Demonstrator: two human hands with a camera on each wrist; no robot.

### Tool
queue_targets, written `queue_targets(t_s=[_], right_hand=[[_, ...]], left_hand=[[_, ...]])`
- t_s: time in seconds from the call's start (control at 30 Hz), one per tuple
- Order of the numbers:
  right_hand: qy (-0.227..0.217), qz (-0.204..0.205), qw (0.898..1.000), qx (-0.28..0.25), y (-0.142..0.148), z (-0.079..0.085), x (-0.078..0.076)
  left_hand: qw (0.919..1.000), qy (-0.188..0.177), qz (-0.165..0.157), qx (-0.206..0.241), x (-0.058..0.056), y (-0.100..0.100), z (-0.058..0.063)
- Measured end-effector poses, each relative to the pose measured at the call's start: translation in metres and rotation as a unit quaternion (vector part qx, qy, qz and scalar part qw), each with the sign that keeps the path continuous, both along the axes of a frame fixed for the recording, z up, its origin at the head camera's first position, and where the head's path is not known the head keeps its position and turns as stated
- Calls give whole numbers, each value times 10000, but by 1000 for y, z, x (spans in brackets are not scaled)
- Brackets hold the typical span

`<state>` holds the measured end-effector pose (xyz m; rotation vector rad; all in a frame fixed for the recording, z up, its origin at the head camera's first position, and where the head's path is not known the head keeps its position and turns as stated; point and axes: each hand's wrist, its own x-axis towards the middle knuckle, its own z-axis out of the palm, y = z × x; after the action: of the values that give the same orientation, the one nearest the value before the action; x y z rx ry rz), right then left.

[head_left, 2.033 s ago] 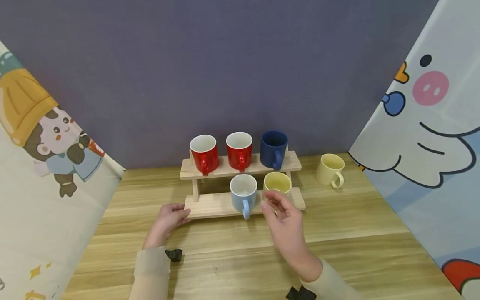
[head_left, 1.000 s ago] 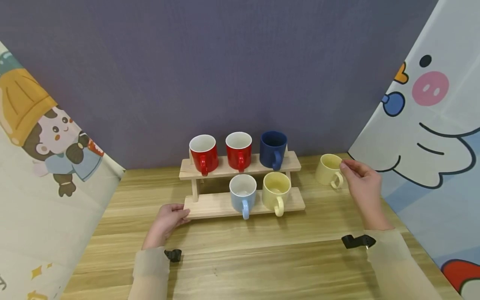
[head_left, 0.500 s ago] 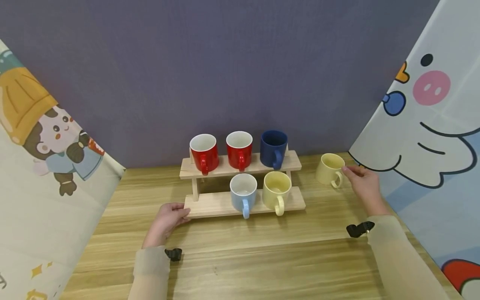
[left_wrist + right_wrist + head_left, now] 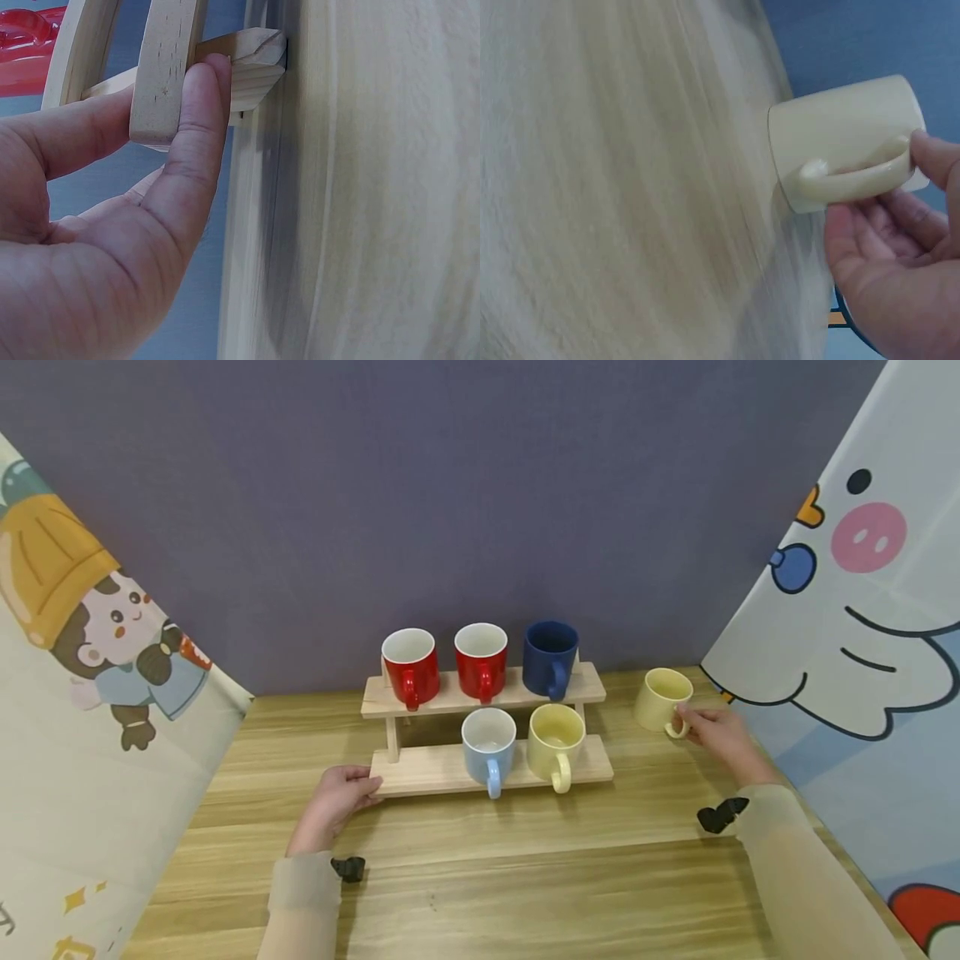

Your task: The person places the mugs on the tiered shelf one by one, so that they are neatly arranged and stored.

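My left hand (image 4: 341,795) grips the left end of the lower board of a wooden two-tier rack (image 4: 420,771); in the left wrist view thumb and fingers (image 4: 196,112) close on the board end. To the right of the rack, a pale yellow mug (image 4: 660,700) stands upright on the table. My right hand (image 4: 720,735) holds this mug's handle (image 4: 866,180), its thumb at the upper end of the handle and fingertips along its outer side. On the rack's lower tier stand a light blue mug (image 4: 487,752) and another yellow mug (image 4: 553,743).
The upper tier carries two red mugs (image 4: 410,672) (image 4: 481,667) and a dark blue mug (image 4: 550,660), handles facing forward. A grey-blue wall (image 4: 465,502) rises behind the wooden table (image 4: 465,885). Printed cloths hang at the left (image 4: 150,643) and right (image 4: 862,652).
My right hand has left the yellow mug on the rack, moved right to the separate yellow mug, and gone from beside its rim down to its handle. The left hand stays put.
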<state>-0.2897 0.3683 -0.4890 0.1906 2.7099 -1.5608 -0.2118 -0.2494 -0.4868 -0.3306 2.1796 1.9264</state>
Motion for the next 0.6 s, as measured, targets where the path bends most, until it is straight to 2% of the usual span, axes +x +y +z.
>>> queue_targets(t_s=[0.13, 0.6], right_hand=[[141, 87, 9986, -497, 1, -5, -2], [485, 262, 9900, -1296, 1, -16, -6]], left_hand=[[10000, -25, 22, -8, 0, 0, 0], [10000, -8, 39, -11, 0, -1, -2]])
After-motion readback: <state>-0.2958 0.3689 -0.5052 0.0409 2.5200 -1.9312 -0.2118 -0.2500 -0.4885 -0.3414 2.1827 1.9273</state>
